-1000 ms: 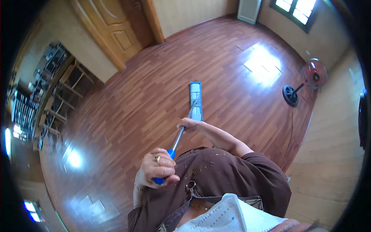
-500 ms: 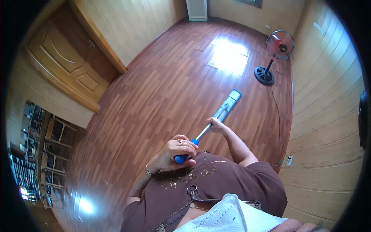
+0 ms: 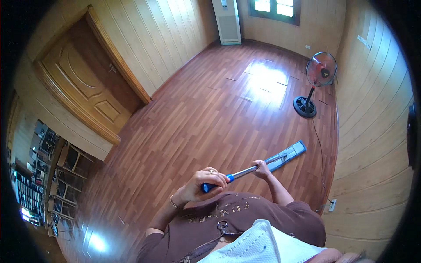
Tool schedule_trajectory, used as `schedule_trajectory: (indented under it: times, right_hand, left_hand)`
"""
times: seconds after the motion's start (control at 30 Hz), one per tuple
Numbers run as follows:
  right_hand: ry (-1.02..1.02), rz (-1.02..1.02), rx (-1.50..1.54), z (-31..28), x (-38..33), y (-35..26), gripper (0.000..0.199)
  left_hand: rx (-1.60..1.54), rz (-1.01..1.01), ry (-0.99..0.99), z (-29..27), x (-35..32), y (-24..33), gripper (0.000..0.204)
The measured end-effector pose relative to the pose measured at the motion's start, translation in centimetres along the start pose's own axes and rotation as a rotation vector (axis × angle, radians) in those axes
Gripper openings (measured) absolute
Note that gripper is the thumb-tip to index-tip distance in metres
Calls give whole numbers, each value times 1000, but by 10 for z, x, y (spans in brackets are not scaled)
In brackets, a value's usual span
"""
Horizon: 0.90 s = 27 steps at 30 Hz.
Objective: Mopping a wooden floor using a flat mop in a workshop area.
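Note:
A flat mop [image 3: 242, 172] with a metal pole and a blue handle end slants across in front of my chest. My left hand [image 3: 209, 180], with a ring on one finger, is closed around the blue grip at its upper end. Farther down the pole, my right hand [image 3: 262, 169] is wrapped round the metal tube. The long pale-blue mop head [image 3: 294, 151] lies on the wooden floor [image 3: 197, 118] just beyond my right hand, angled up to the right.
A standing fan [image 3: 305, 106] with a round black base is ahead on the right, its cord [image 3: 321, 153] running along the floor to a wall socket [image 3: 332, 204]. A wooden door [image 3: 87, 87] is at left, chairs [image 3: 66, 184] at lower left, and a tall white cabinet-like unit [image 3: 229, 28] at the back.
The mop head has swung to the right and nearer to me, and the pole lies flatter across. My right hand has moved right and down. The view has tilted up, showing the window.

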State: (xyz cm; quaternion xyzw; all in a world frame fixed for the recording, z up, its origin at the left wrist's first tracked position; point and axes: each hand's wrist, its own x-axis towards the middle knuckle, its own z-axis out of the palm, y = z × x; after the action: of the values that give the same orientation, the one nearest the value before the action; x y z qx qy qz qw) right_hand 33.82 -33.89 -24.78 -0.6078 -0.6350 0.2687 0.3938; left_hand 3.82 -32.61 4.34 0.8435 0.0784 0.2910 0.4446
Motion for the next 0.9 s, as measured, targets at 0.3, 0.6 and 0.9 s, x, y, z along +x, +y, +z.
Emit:
schedule_trajectory:
  times: [0.3,0.6,0.9]
  right_hand:
    - [-205,-216,-30,15,77,-32,17]
    - [-372,-284,756,-78,61,-205,95]
    - [260,-654,-124,-115,0,-326,26]
  left_hand:
    - [238,78,102,-5,31,44,9]
    - [174,236,-69,-21,72,-1,29]
    - [68,-35,-247,35,75,-203,32]
